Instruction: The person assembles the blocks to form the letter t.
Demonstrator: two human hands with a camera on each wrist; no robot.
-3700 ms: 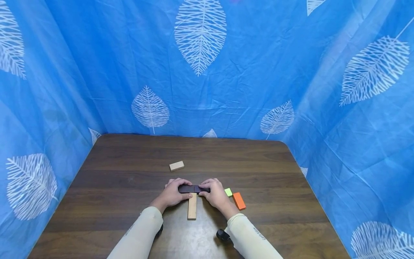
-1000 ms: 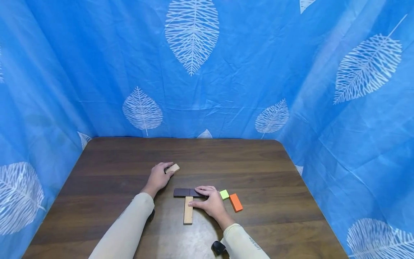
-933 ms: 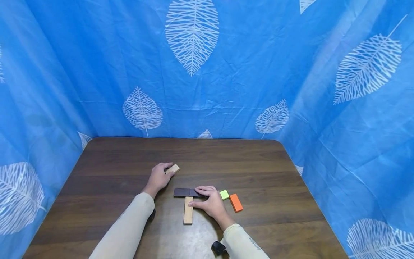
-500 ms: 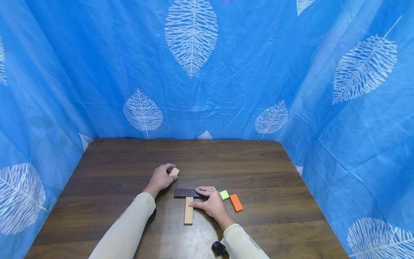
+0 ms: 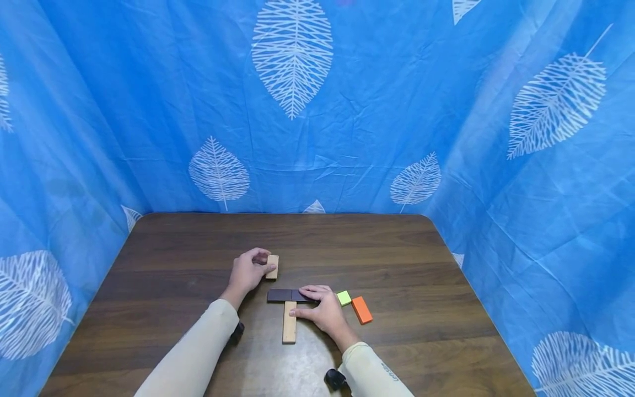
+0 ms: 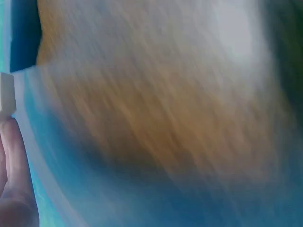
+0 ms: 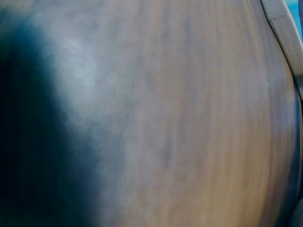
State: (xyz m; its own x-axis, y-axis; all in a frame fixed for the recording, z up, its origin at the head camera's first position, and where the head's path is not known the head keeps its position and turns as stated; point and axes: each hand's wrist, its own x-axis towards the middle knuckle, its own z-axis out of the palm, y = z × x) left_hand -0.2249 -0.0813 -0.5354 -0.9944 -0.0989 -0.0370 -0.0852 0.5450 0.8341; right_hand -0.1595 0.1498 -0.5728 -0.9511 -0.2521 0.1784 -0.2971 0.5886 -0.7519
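In the head view my left hand (image 5: 246,273) pinches a small pale wooden block (image 5: 274,259) between thumb and fingers, just beyond the dark blocks. A corner of that block shows at the left edge of the left wrist view, above a finger (image 6: 16,165). Two dark brown blocks, the left one (image 5: 279,296) and the right one (image 5: 296,294), lie end to end in a row. A long light wooden block (image 5: 289,328) runs from their near side, forming a T. My right hand (image 5: 324,311) rests with its fingers on the right dark block and its thumb at the long block.
A lime green block (image 5: 344,298) and an orange block (image 5: 362,310) lie right of the right hand on the brown wooden table (image 5: 397,264). A blue leaf-print curtain (image 5: 347,138) stands round the table's back and sides.
My left hand left the dark row, reached the small pale block and turned it from lying crosswise to pointing towards me. My right hand's thumb shifted onto the long block, then stayed put.
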